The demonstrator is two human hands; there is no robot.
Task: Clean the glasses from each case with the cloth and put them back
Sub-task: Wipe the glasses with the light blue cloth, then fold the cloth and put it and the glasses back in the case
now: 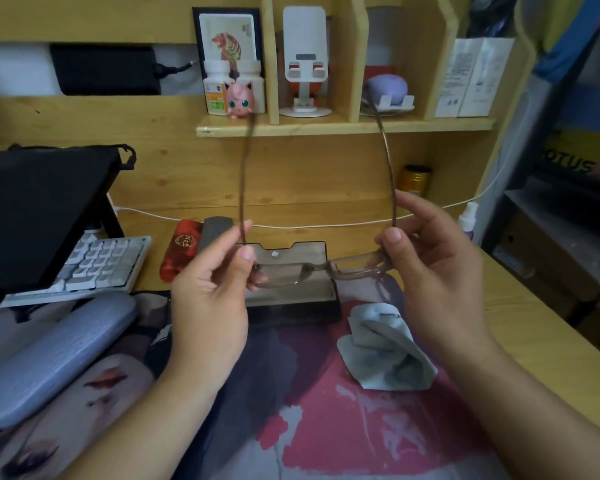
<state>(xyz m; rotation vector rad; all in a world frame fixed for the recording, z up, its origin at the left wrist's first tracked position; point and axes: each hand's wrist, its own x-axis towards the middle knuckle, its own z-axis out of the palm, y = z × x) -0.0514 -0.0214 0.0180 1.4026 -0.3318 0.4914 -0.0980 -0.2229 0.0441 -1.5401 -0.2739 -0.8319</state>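
I hold a pair of translucent brown glasses [321, 270] in the air over the desk, temples unfolded and pointing up and away from me. My left hand [212, 292] pinches the left temple near its hinge. My right hand [433, 268] grips the right temple the same way. Right behind and below the glasses lies an open brownish case [293, 299]. A crumpled light blue cloth [385, 351] rests on the printed desk mat under my right wrist, in nobody's grip. A closed lavender case [56, 355] lies at the left. A red case [181, 249] sits further back.
A white keyboard [97, 265] sits under a black raised stand [35, 216] at the left. The wooden shelf [343, 126] above holds bottles, a pink figure and a phone stand. A small spray bottle [466, 220] and a gold can [414, 180] stand at the right back.
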